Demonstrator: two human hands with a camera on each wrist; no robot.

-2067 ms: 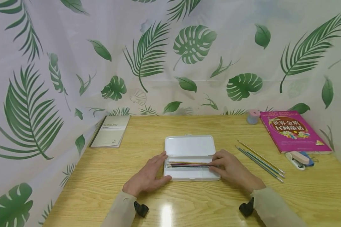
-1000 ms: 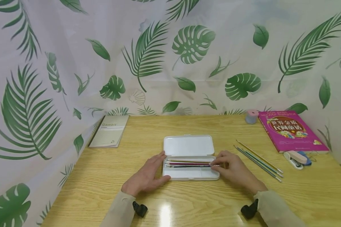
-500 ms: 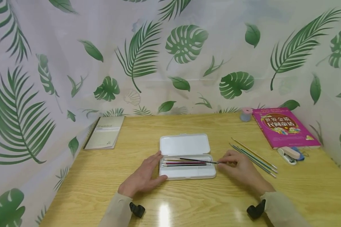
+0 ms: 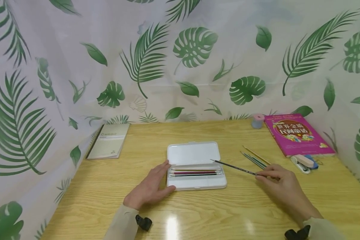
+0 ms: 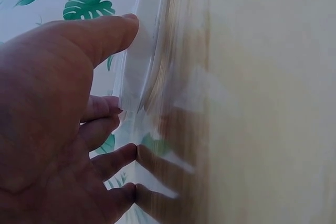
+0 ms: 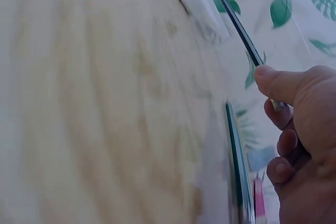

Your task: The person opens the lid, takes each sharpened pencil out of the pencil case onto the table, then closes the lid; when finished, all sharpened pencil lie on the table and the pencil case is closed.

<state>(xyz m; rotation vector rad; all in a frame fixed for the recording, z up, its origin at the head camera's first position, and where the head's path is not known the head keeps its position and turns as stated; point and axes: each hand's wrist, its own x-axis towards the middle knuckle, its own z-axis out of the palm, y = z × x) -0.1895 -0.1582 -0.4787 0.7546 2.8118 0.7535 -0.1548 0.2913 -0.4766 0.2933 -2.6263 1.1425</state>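
A white pencil case [image 4: 187, 182] lies with its lid [image 4: 193, 152] folded back, several pencils [image 4: 195, 173] in its rear compartment. At its left end rests my left hand [image 4: 148, 188], thumb at the front corner and fingers along the end; the left wrist view shows the thumb [image 5: 113, 32] touching the case wall. My right hand [image 4: 285, 186] pinches a dark pencil [image 4: 234, 167] near its blunt end, right of the case. Its point aims left, overlapping the lid's lower right. Under that hand lie a gold pencil [image 4: 256, 154] and greenish pencils [image 4: 252, 160], their near ends hidden.
A stapler [image 4: 302, 163] sits by a magenta book [image 4: 297, 135] at the right, a blue item [image 4: 313, 161] beside it. Behind is a pink and blue spool-like object [image 4: 257, 121]. A notebook [image 4: 108, 141] lies back left. A leaf-patterned curtain [image 4: 156, 73] borders the table.
My right hand has drawn the dark pencil out of the case and carried it right, towards the loose pencils. My left hand has stayed at the case's left end. The head view has shifted slightly.
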